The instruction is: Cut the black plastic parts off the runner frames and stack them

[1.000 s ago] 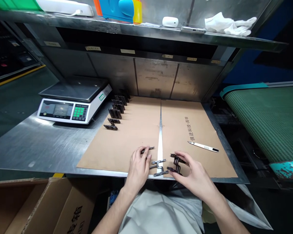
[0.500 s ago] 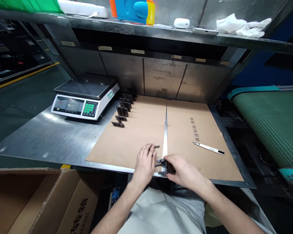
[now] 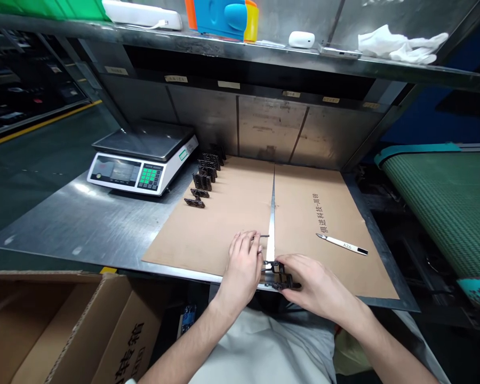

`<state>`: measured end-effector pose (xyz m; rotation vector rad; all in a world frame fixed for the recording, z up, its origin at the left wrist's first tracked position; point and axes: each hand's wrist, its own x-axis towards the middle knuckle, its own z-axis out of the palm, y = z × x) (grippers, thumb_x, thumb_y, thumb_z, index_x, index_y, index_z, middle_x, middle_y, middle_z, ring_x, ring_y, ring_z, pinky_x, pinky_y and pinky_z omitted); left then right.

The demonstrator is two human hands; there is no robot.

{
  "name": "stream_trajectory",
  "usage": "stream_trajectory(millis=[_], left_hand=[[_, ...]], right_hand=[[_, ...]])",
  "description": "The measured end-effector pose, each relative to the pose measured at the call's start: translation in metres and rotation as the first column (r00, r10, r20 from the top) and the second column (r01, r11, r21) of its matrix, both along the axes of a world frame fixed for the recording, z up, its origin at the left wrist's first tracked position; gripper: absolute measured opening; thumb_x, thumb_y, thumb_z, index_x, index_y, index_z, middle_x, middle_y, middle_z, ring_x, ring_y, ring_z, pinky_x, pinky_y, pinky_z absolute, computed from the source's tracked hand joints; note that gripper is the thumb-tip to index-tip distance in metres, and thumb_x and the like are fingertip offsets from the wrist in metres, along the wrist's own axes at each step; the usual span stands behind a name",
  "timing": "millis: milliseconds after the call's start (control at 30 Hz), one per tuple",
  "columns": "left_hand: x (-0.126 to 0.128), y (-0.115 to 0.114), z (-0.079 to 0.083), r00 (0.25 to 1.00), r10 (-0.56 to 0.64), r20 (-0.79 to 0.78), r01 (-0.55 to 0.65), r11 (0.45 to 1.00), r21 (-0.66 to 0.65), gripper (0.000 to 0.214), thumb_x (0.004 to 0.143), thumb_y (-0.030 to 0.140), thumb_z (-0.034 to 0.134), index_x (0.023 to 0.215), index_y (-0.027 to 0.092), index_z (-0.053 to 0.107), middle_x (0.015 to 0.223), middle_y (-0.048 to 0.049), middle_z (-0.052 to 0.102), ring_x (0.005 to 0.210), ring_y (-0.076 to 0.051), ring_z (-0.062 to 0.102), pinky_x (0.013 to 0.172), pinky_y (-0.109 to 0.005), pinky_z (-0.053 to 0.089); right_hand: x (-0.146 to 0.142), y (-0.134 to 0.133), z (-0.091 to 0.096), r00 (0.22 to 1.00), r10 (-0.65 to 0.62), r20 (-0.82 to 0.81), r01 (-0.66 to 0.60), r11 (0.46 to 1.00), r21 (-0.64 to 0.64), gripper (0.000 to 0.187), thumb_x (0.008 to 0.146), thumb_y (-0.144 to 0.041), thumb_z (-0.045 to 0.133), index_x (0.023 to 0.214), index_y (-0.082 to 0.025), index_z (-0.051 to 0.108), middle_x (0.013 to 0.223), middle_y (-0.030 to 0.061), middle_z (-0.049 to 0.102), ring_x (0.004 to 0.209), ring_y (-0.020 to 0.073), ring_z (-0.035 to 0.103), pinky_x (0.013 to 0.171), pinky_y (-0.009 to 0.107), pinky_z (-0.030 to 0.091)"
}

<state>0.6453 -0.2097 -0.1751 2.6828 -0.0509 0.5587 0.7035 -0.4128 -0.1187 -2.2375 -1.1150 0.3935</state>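
Note:
My left hand (image 3: 244,266) lies curled on the brown cardboard sheet (image 3: 220,224) near the bench's front edge, fingers closed over a thin dark metal part (image 3: 263,236) whose tip pokes out to the right. My right hand (image 3: 308,282) sits just to the right, fingers pinched round a cluster of small dark metal parts (image 3: 279,273) at the seam between the two cardboard flaps. The two hands almost touch over the parts.
Rows of the same dark parts (image 3: 203,178) stand at the sheet's back left beside a weighing scale (image 3: 144,160). A white pen-like knife (image 3: 342,244) lies to the right. An open carton (image 3: 60,325) is lower left, a green conveyor (image 3: 444,202) on the right, a shelf (image 3: 240,48) overhead.
My right hand swept left from its spot right of the seam and gathered the loose dark parts at the seam. My left hand stayed on its part, shifting slightly toward the right hand.

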Motion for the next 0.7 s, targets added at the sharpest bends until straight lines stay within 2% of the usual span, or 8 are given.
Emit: stream_trajectory(millis=[133,267,467,700], left_hand=[[0.002,-0.007,0.005,1.000,-0.010,0.008,0.010,1.000,0.030,0.042,0.105,0.016,0.039,0.145,0.010,0.049,0.139,-0.0186,0.060,0.135,-0.032,0.053,0.121,-0.059,0.040],[0.002,-0.015,0.005,1.000,-0.010,0.013,0.009,0.999,0.051,0.043,0.102,0.014,0.042,0.144,0.009,0.048,0.140,-0.0199,0.059,0.136,-0.033,0.052,0.120,-0.061,0.040],[0.005,-0.019,0.005,1.000,-0.011,0.014,0.010,0.997,0.072,0.043,0.102,0.013,0.044,0.144,0.006,0.048,0.140,-0.0217,0.059,0.134,-0.034,0.052,0.120,-0.059,0.040],[0.004,-0.020,0.004,1.000,-0.027,-0.001,0.027,0.997,0.071,0.045,0.101,0.015,0.042,0.146,0.011,0.048,0.138,-0.0207,0.060,0.133,-0.036,0.056,0.116,-0.061,0.044]], right_hand=[[-0.001,-0.002,0.003,1.000,-0.011,-0.016,0.011,0.999,0.033,0.053,0.080,-0.009,0.070,0.130,-0.025,0.061,0.125,0.0064,0.073,0.116,0.0257,0.069,0.103,0.040,0.056],[-0.005,-0.002,0.000,1.000,-0.008,0.009,0.008,1.000,-0.004,0.060,0.077,-0.003,0.067,0.132,-0.025,0.059,0.127,0.0064,0.072,0.120,0.0260,0.067,0.106,0.042,0.055],[-0.006,-0.002,-0.012,0.996,0.017,0.092,-0.018,1.000,0.006,0.064,0.075,-0.001,0.062,0.135,-0.023,0.055,0.133,0.0090,0.069,0.123,0.0281,0.066,0.105,0.044,0.057],[-0.002,-0.003,-0.027,0.995,0.044,0.088,-0.047,0.999,0.027,0.064,0.076,-0.003,0.068,0.135,-0.022,0.053,0.130,0.0104,0.070,0.120,0.0291,0.068,0.104,0.045,0.057]])
